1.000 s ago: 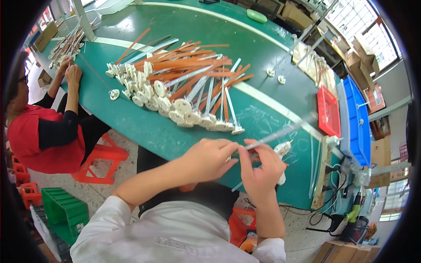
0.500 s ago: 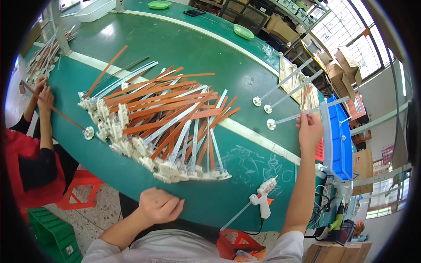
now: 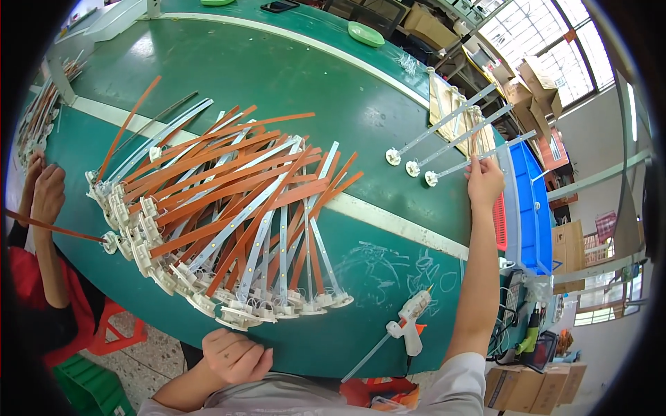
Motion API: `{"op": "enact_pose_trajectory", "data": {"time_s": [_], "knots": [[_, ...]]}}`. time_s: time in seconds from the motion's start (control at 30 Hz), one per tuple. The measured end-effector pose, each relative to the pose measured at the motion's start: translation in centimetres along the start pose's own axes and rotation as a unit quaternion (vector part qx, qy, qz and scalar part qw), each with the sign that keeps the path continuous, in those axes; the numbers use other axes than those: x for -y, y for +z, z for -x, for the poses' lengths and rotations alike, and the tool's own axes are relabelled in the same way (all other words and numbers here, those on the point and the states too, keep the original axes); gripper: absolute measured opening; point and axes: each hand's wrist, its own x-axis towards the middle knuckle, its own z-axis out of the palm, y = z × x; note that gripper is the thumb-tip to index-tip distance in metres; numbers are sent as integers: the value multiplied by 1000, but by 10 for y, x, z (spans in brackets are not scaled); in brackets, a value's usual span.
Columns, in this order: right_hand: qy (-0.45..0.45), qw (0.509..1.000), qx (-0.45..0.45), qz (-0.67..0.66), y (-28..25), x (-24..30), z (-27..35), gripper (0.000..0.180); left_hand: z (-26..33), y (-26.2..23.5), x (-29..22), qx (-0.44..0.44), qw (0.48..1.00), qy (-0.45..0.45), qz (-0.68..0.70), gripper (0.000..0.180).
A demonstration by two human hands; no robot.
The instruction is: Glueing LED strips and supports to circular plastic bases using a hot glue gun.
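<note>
Far left, co-worker's hands (image 3: pixel 43 191) near a bundle of strips (image 3: pixel 40 114); next, heap of orange and silver strips (image 3: pixel 239 188), white round ends, on green tabletop (image 3: pixel 298 76); left hand (image 3: pixel 237 356) closed in a loose fist at the near edge; white glue gun (image 3: pixel 411 320) farther right; three silver strips lie apart, side by side; right hand (image 3: pixel 486 182) touches the nearest strip (image 3: pixel 454 168), whether gripping cannot tell; blue tray (image 3: pixel 531 208) just beyond.

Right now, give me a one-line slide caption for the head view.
Right hand at the nearest of three white-ended strips; left hand curled by the strip pile.
</note>
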Motion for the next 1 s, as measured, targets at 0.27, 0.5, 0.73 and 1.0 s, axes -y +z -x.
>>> {"op": "enact_pose_trajectory", "data": {"time_s": [0.27, 0.5, 0.73, 1.0], "knots": [[3, 1000, 19, 24, 6, -1, -1, 22, 0, 0, -1, -12, 1000, 1, -6, 15], [-21, 996, -8, 88, -15, -7, 2, 25, -1, -3, -3, -22, 1000, -4, -3, 15], [-74, 981, 175, -36, 1, 114, 137, 22, 4, -3, -5, -26, 1000, -11, -13, 16], [-27, 913, 368, -173, 52, 218, 191, 41, 7, -5, -6, -45, 999, -14, -11, 17]]}}
